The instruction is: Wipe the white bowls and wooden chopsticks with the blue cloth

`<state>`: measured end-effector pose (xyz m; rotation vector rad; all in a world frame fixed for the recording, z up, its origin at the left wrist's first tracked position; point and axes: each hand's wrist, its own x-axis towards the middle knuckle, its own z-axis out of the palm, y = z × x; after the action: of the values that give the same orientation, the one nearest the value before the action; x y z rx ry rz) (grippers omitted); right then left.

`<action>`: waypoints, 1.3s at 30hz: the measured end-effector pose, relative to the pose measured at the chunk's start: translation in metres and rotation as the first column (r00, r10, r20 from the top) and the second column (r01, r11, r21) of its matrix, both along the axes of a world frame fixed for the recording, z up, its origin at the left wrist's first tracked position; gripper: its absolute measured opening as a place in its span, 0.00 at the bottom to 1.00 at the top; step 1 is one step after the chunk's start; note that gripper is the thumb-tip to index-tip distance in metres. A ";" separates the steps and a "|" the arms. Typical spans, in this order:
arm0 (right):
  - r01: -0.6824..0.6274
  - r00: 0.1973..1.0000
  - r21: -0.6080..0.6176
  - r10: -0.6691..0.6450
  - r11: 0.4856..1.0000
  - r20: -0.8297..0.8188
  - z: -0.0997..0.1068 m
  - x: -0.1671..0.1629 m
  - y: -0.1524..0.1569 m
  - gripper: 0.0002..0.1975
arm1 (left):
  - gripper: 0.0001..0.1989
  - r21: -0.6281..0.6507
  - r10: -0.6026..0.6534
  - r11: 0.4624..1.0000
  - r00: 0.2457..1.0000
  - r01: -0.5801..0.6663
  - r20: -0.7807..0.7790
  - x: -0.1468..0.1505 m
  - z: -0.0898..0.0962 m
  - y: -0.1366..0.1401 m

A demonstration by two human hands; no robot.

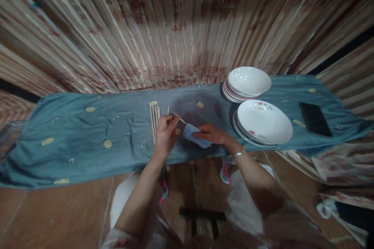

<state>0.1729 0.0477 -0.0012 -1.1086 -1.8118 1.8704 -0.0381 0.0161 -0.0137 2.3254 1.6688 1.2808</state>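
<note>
One striped curtain (187,46) hangs behind everything, spreading from ten to two o'clock, taking the hands as the centre of the dial. Before it the table (78,136), under a patterned teal cover, runs from nine to three. Plates (264,124) sit stacked at three o'clock and bowls (249,79) at two, each pile nested, probably to save room and leave the middle for handwork. Farther out at three lies a phone (315,120), apart from the plates and likely out of the way. The right hand (209,134) is closed round a blue rag (197,136), bunched so that it wraps the lower end of a held stick (181,119). The left hand (166,130) has its fingertips together on the stick's upper end, at eleven o'clock, seemingly to steady it. Loose sticks (155,118) lie near nine, roughly parallel, perhaps for easy picking; the left hand hides some ends.
</note>
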 end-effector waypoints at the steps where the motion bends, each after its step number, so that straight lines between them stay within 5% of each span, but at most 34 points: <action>1: -0.026 1.000 -0.026 0.026 0.999 -0.016 0.001 0.001 -0.001 0.16 | 0.15 -0.005 -0.010 1.000 1.000 0.010 -0.003 0.000 -0.001 0.000; 13: -0.060 0.997 -0.254 0.045 0.965 -0.065 0.009 0.018 0.000 0.19 | 0.07 -0.078 -0.034 0.997 0.993 0.025 -0.114 -0.006 -0.002 0.000; 19: 0.138 0.979 -0.280 -0.173 0.950 -0.104 0.012 0.031 0.003 0.18 | 0.08 -0.120 0.038 0.992 0.994 -0.050 -0.098 -0.022 0.001 0.001; 22: 0.380 0.874 -0.292 -0.444 0.878 -0.200 0.012 0.030 0.007 0.21 | 0.08 -0.196 0.079 0.978 0.996 -0.070 0.038 -0.028 0.001 0.003; 25: 0.488 0.738 -0.342 -0.589 0.803 -0.329 0.012 0.024 0.010 0.23 | 0.07 -0.307 0.117 0.951 0.951 -0.024 0.288 -0.024 -0.001 0.005; 33: 0.489 0.671 -0.363 -0.608 0.793 -0.425 0.006 -0.002 0.010 0.22 | 0.06 -0.421 0.158 0.866 0.654 0.268 0.740 0.020 -0.003 -0.003; 39: 0.443 0.730 -0.326 -0.547 0.835 -0.410 0.003 -0.010 0.004 0.23 | 0.06 -0.443 0.144 0.815 0.610 0.373 0.779 0.031 0.005 -0.008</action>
<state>0.1625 0.0521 0.0019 -0.9415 -0.9309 1.8018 -0.0072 0.0084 -0.0085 1.1823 1.2686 1.2463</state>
